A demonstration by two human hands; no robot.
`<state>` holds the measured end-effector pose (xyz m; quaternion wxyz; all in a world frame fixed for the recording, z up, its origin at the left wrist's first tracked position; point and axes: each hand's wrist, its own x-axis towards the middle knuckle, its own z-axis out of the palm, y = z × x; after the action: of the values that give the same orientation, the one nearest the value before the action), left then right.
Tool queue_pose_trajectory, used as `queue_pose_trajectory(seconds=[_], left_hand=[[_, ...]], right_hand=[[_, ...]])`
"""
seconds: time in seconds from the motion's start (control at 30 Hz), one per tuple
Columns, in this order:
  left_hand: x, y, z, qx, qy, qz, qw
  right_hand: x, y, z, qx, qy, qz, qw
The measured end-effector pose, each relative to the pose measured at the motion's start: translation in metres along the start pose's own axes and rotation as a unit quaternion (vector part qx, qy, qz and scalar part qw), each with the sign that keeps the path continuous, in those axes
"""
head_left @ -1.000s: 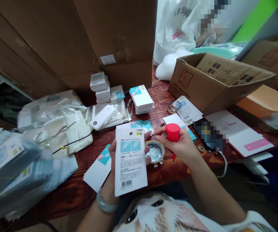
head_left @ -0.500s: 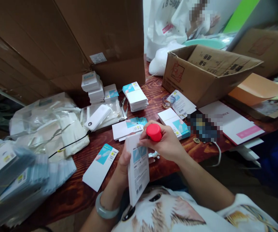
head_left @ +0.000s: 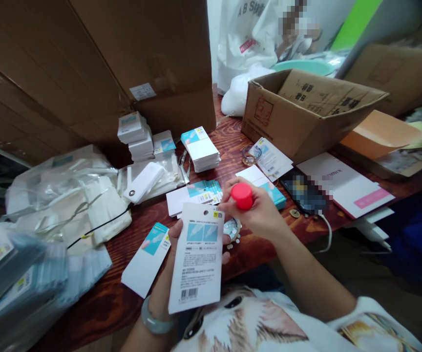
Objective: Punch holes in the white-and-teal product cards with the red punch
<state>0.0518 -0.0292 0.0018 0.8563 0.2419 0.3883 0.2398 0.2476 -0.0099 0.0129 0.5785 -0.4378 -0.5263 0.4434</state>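
Note:
My left hand (head_left: pixel 175 235) is wrapped around a white printed card (head_left: pixel 196 259), seemingly the face of a stack, whose barcode side is turned up toward me. My right hand (head_left: pixel 260 215), just right of the card's top edge, grips a round red cap-like object (head_left: pixel 242 196); anything below it is hidden by the fingers. Between the hands, a small round dish (head_left: pixel 237 233) of pale discs sits on the table, with some discs spilled beside it. Blue-and-white cards (head_left: pixel 147 256) lie left of my left hand. Another group of cards (head_left: pixel 192 195) lies beyond the hands.
Card stacks (head_left: pixel 200 155) stand farther back near a tall carton (head_left: pixel 167 58). An open cardboard box (head_left: pixel 280 122) is at back right, with a phone (head_left: pixel 302 190) on a white cable before it. Plastic-wrapped packs (head_left: pixel 20 274) and a white device (head_left: pixel 145 181) occupy the left.
The held card has turned from edge-on to facing me, its printed back now fully visible. My right hand has drawn away from its top edge, still holding the red object.

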Motion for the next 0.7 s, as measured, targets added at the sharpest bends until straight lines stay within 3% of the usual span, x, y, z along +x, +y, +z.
queue_pose_trajectory(seconds=[0.1, 0.2, 0.37, 0.47, 0.6, 0.7], left_hand=[[0.006, -0.007, -0.004, 0.007, -0.001, -0.005, 1.0], [0.007, -0.012, -0.004, -0.002, -0.006, -0.013, 1.0], [-0.001, 0.005, 0.004, -0.02, -0.002, -0.085, 0.996], [-0.006, 0.016, 0.006, -0.013, -0.015, -0.132, 0.991], [-0.012, 0.017, -0.006, -0.028, -0.047, -0.064, 0.996], [-0.01, 0.028, -0.023, 0.076, -0.001, 0.024, 0.997]], right_hand=[[0.0, 0.001, -0.001, -0.018, -0.091, 0.046, 0.995], [0.003, 0.006, -0.002, -0.035, -0.14, 0.113, 0.983], [0.01, 0.016, -0.004, 0.055, -0.135, 0.262, 0.954], [0.011, 0.024, -0.007, 0.096, -0.126, 0.28, 0.947], [0.008, 0.033, -0.018, 0.065, -0.094, 0.257, 0.96], [0.005, 0.034, -0.025, -0.012, -0.062, 0.228, 0.972]])
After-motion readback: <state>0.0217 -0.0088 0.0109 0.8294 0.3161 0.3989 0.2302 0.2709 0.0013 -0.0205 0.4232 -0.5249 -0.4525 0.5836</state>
